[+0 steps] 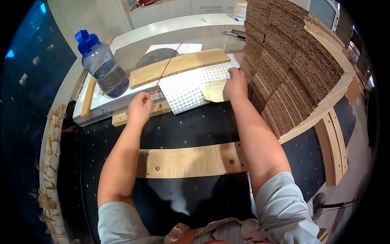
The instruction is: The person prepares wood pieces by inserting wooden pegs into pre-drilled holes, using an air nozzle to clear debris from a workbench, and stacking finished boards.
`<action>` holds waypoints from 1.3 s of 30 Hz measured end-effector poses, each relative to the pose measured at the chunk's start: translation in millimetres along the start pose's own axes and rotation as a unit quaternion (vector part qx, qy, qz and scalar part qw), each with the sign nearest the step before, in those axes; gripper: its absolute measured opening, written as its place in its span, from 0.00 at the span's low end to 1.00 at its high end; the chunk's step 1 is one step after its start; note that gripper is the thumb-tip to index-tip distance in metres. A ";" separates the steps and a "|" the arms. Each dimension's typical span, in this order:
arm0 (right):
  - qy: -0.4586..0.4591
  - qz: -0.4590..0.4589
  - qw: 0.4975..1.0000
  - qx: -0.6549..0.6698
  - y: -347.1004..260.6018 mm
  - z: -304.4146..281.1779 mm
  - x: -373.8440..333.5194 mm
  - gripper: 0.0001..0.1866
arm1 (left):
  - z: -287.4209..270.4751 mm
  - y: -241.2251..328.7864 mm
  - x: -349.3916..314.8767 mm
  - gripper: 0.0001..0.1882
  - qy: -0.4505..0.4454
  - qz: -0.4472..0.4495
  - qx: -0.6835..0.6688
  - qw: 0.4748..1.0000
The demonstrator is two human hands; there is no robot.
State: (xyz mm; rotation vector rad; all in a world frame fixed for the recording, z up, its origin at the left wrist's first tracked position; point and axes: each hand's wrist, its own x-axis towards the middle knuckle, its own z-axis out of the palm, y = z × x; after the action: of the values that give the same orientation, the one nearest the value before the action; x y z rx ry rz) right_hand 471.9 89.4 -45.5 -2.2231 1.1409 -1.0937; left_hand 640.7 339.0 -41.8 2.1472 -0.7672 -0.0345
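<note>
Right hand (237,86), nearer, curls beside the yellow sheet (213,92), which lies at its nine o'clock, running roughly nine to three; left hand (140,108), loosely closed, waits well apart. Can't tell what either grips.

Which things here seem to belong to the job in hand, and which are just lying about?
Seem in use:
yellow sheet, by the right hand
dotted white sheet, beside it
wooden board with holes

Seem to be lying about:
blue-lidded bottle
stack of brown boards
</note>
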 end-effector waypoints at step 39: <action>-0.247 -0.239 0.935 -0.083 29.4 -95.0 -166.2 0.21 | -67.2 -104.2 -58.7 0.32 0.013 -0.225 0.117 0.967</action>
State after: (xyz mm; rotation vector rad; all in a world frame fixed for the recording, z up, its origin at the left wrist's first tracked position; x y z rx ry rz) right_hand 322.7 207.2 -82.9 -2.7783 0.5060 -0.5359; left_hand 665.1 466.2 -87.0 2.5040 -0.2649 -0.1602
